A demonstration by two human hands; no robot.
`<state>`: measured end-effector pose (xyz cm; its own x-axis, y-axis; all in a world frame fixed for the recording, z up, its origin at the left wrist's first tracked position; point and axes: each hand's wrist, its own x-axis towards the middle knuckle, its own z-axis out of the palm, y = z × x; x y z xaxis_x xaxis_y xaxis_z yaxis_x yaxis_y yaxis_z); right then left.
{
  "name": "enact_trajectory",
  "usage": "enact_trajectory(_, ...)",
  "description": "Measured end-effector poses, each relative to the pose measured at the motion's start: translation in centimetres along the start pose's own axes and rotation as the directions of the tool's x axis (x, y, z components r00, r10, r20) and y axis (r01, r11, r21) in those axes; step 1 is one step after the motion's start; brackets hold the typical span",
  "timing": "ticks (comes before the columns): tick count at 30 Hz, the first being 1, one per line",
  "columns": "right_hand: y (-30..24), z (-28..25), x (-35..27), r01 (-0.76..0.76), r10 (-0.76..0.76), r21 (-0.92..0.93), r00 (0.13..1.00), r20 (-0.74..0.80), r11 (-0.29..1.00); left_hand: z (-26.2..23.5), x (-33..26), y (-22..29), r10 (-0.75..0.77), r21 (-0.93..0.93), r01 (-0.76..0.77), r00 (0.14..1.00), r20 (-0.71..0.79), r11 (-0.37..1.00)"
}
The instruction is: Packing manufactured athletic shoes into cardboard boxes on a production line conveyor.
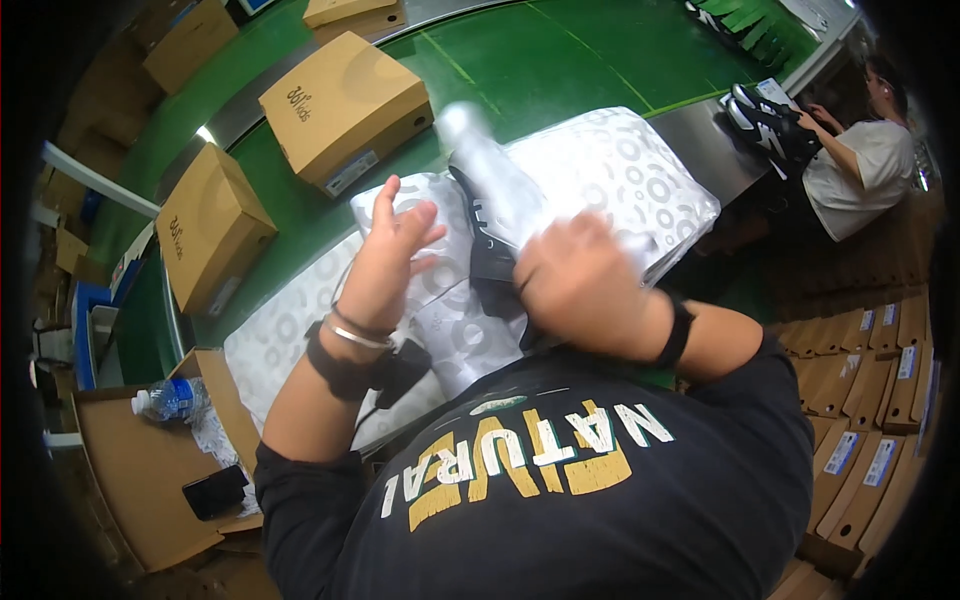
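- The left hand, mid-frame, has its fingers spread open and lies flat on the printed tissue, pressing a sheet down beside the shoe.
- The right hand, just right of centre, is curled closed; it seems to grip tissue at the shoe's near end, though blur hides exactly what it grips.
- The shoe, dark, lies centre frame on the tissue stack, partly wrapped, with a blurred pale roll of tissue rising from it.
- Risk: thin tissue may tear if the closed hand tugs while the flat hand pins it.
- Risk: the shoe could slide off the slick stack toward the green belt, where boxes ride at upper left.
- Risk: a loose wrap may spring open once the flat hand lifts.
- A second person at upper right handles dark shoes, well apart.
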<state>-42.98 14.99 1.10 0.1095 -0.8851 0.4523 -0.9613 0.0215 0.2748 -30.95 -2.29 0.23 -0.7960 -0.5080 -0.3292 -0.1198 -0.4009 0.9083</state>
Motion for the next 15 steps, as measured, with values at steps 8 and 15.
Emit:
enact_trajectory(8,3.9,-4.1,2.0,0.332,0.018,0.592,0.863,-0.506,0.734,-1.8,2.3,-1.0,-0.19,-0.047,0.184,0.949,-0.252,0.982)
enact_trajectory(15,4.0,3.6,2.6,0.01,-0.292,0.652,0.899,0.326,0.758,-16.6,14.4,-1.9,0.541,0.67,0.101,0.509,-0.67,0.735)
